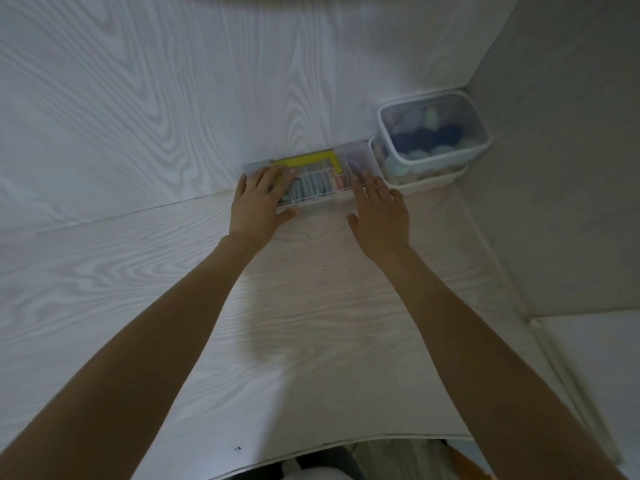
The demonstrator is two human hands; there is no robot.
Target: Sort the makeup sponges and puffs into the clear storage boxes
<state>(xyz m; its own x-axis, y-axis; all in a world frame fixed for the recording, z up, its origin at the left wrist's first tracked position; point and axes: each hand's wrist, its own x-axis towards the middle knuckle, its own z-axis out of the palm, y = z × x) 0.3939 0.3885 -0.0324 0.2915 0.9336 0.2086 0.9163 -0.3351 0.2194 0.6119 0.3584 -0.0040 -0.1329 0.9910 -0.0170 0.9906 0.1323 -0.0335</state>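
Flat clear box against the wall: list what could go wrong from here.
1. The left hand and right hand lie flat on the flat clear box, gripping nothing; pushed unevenly, it might skew along the wall.
2. It sits close beside the stacked tubs; sliding it right could nudge that stack.

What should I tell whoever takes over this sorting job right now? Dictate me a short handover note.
Left hand: fingers flat on the left end of the long clear divided storage box at the wall.
Right hand: fingers straight at that box's right end; no grip on anything.
Two clear lidded tubs of round pastel and dark blue sponges sit stacked in the corner.
Done: no loose sponges or puffs are visible on the white wood-grain table.
Left: apparently only positioning the long box.
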